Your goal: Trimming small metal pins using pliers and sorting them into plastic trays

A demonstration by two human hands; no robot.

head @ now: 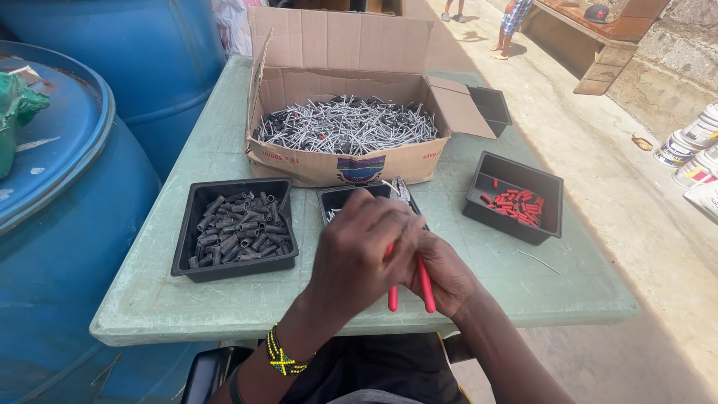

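My left hand (357, 258) is closed over the head of a red-handled plier-like tool (426, 288), and I cannot see what its fingers pinch. My right hand (441, 273) grips the tool's two red handles, which stick out below. Both hands meet over a small black tray (336, 200) at the table's middle, mostly hidden by them. A few metal pieces (399, 188) poke up behind my left fingers.
A cardboard box (340, 166) of grey metal nails stands behind. A black tray (187, 251) of dark sleeves sits left, a black tray (550, 196) with red sleeves right, an empty black tray (493, 105) far right. Blue barrels (67, 194) crowd the left of the green table (224, 299).
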